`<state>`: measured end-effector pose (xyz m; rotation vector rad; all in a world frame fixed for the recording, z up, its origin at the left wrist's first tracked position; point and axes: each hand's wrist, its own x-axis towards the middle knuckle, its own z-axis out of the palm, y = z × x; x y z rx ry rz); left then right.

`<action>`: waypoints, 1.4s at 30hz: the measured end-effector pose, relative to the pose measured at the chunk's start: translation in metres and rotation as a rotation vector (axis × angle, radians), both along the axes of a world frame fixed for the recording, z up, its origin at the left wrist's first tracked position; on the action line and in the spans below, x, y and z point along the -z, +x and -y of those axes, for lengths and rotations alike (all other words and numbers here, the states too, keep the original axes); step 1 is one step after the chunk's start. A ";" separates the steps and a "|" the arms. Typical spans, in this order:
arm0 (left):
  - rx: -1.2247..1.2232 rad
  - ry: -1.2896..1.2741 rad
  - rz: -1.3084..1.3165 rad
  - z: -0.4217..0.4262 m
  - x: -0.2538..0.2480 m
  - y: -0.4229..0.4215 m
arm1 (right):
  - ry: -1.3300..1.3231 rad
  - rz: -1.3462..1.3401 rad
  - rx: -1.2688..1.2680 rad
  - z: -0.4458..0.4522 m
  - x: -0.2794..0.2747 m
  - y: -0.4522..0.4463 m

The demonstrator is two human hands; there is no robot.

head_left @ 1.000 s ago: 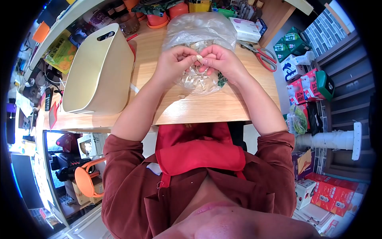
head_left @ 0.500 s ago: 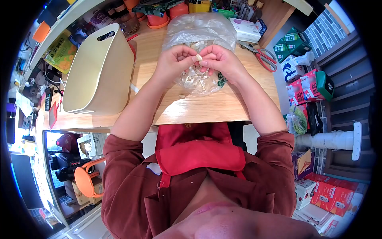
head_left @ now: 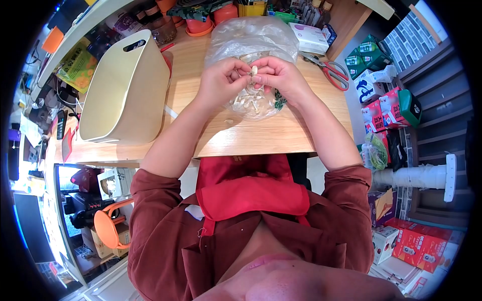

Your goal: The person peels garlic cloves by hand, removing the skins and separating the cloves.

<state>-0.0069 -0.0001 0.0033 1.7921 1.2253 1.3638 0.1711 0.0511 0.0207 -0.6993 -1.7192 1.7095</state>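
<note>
Over a clear plastic bag (head_left: 255, 35) on the wooden table, both of my hands meet at a small pale piece (head_left: 254, 70), which looks like a garlic clove. My right hand (head_left: 279, 78) pinches it between thumb and fingers. Against its lower left side, the curled fingers of my left hand (head_left: 224, 80) are closed; the thumb touches the piece. Pale scraps (head_left: 251, 103) like peelings lie on the bag under my hands. One small scrap (head_left: 229, 121) sits on the bare wood nearer to me.
A cream bin (head_left: 125, 90) stands on the table at the left. Red-handled scissors (head_left: 334, 74) lie right of the bag, near a white packet (head_left: 309, 37). Orange pots (head_left: 198, 25) stand at the back. The table's front edge (head_left: 253, 153) is close to me.
The pale piece now stands more upright and slightly farther right in my fingers. My left hand has shifted a little to the right, its fingers curled more.
</note>
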 end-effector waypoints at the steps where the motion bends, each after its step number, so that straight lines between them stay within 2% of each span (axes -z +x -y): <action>1: -0.016 0.011 -0.012 0.000 0.000 0.000 | 0.002 0.001 -0.001 0.000 0.000 0.000; 12: -0.097 0.105 -0.126 0.003 -0.004 0.002 | -0.032 -0.028 -0.053 -0.001 0.004 -0.001; 21: -0.098 0.044 0.077 0.003 0.000 0.003 | -0.035 -0.073 -0.008 -0.005 0.008 -0.002; 24: -0.183 0.061 0.132 0.000 0.003 0.002 | -0.006 -0.036 0.022 -0.006 0.009 -0.002; 27: -0.261 0.192 -0.155 -0.001 0.000 0.000 | 0.042 0.011 0.045 -0.004 0.008 -0.002; 30: -0.249 0.283 -0.277 -0.003 0.003 -0.002 | 0.069 0.036 0.046 -0.002 0.007 -0.003; 33: -0.218 0.128 -0.039 0.000 0.001 0.004 | 0.107 0.067 0.055 -0.002 0.008 -0.004; 36: -0.078 0.063 -0.051 0.001 -0.001 0.003 | 0.127 0.074 0.063 -0.002 0.008 -0.004; 42: -0.028 0.014 0.005 0.000 0.001 0.004 | 0.101 -0.013 0.079 -0.002 0.009 -0.004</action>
